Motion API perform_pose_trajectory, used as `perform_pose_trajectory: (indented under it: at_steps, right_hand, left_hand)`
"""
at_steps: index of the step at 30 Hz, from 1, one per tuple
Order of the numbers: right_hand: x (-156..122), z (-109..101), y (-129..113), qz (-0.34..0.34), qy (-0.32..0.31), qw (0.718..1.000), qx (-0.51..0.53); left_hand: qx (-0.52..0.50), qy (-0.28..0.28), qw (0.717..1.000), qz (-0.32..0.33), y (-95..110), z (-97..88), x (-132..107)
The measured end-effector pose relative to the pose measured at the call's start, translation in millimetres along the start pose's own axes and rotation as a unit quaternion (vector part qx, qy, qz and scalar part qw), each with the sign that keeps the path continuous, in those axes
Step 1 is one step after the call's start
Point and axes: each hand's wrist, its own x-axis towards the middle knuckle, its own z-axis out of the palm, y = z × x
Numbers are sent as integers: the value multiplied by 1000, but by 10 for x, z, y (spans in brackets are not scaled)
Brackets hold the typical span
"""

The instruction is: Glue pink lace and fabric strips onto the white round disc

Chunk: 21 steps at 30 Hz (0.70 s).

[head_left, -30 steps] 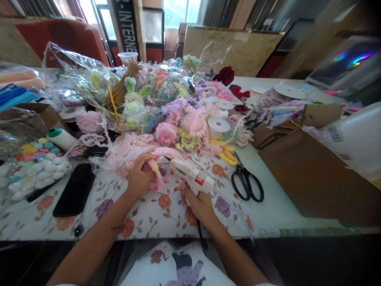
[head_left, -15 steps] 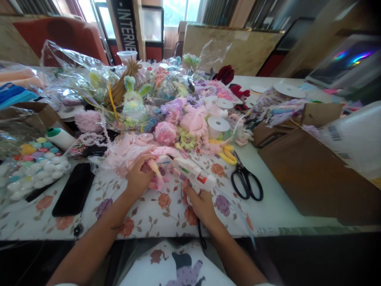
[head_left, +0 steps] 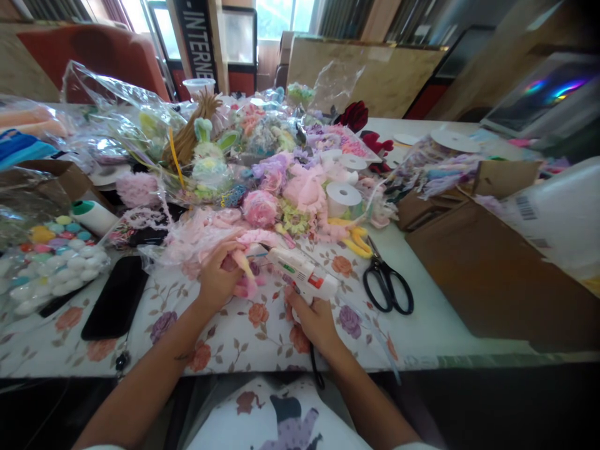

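In my right hand is a white hot glue gun, its fingers wrapped round the handle and its nozzle pointing left. My left hand pinches a pink and cream fuzzy piece whose exact kind I cannot make out. The nozzle tip is close to this piece; whether they touch is not clear. Behind the left hand lies a heap of pale pink fabric under clear plastic. Black-handled scissors rest on the table to the right of the glue gun.
A phone and a bag of pompoms lie left on the flowered tablecloth. Fuzzy flowers and ribbon spools pile up behind the hands. A cardboard box stands at right.
Almost nothing differs. The whole view has shifted very slightly, while both hands keep the same grips and the glue gun stays beside the pink piece.
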Motion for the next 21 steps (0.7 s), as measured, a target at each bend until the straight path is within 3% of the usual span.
perform_pose_trajectory:
  at_steps: [7, 15, 21]
  right_hand:
    - [2, -6, -8, -2, 18, 1000, -8]
    - [-12, 4, -8, -1, -13, 1000, -2]
    - [-5, -10, -29, 3, 14, 1000, -3]
  left_hand:
    - [9, 0, 1000, -1, 28, -9, 5]
    - [5, -6, 1000, -1, 16, -9, 5]
    - [-9, 5, 1000, 7, 4, -3, 2]
